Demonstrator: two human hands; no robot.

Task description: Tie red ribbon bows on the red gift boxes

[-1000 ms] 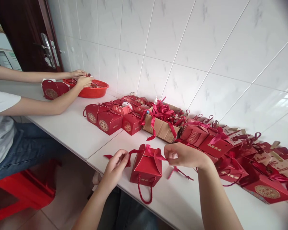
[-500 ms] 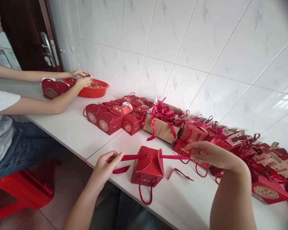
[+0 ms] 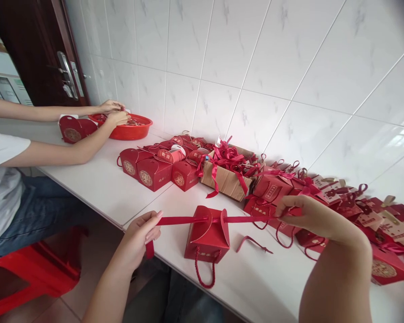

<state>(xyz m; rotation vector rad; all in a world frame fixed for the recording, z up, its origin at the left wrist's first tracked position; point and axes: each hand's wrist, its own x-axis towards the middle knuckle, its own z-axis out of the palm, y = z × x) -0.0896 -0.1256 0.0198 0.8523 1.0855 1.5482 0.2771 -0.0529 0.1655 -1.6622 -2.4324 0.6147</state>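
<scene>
Nearby, a carton holds ribbons; left hand and right hand pinch another ribbon.

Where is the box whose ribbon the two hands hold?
In the head view, the box stands in the lower middle, near the front edge of the table, between the left hand and the right hand.

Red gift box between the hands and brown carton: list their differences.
The gift box is red, the carton brown. The gift box's flaps are folded inward; the carton is open, heaped with ribbons. The gift box has a rope handle; the carton shows none. Both stand on the table.
</scene>
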